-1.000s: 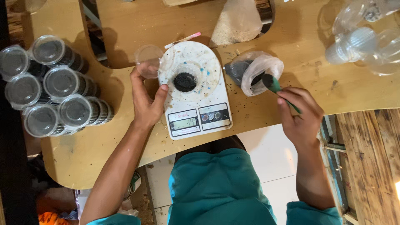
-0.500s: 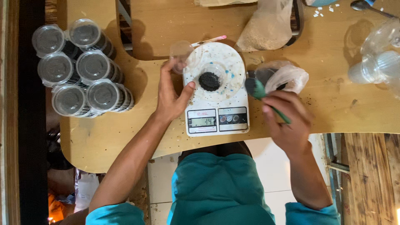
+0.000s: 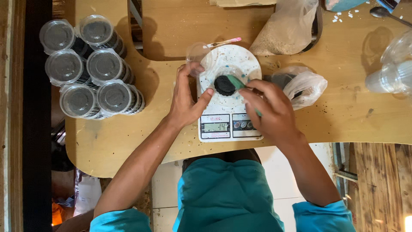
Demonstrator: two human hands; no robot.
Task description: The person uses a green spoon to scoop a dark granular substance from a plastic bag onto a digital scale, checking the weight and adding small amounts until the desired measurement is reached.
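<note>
The white scale (image 3: 231, 96) sits at the bench's (image 3: 343, 120) near edge, with a small clear cup of dark matter (image 3: 225, 84) on its platform — lidded cups (image 3: 88, 64) crowd the left end, while bare wood lies open to the right past a plastic bag (image 3: 302, 83). The left hand (image 3: 186, 101) rests half-open, thumb touching the cup. The right hand (image 3: 270, 109) is closed on a green scoop (image 3: 235, 81) whose tip reaches over the cup.

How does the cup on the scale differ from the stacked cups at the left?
The cup on the scale is open, stands alone, and the left hand steadies it; the stacked cups are lidded, grouped, lying untouched. The green scoop in the right hand reaches only the scale cup. Both hold dark material in clear plastic.
</note>
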